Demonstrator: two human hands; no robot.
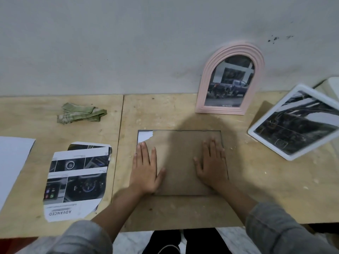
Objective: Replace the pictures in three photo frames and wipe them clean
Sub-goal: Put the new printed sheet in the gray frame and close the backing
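**Third frame face-down, both palms flat on its backing**

Plywood table (183, 211) against a grey wall. Third frame (180, 162) lies face-down near centre, long axis left-right, brown backing board up, a white scrap at its far-left corner. White frame (295, 125) tilted at far right, pink arched frame (229, 79) leaning on the wall; both hold car pictures. Cut brochure pages (77, 180) left of the frame. Left hand (145, 171) and right hand (211, 164): fingers straight, pressing the backing, gripping nothing. Green cloth (80, 113) far left, so left hand is nearer for the wipe.
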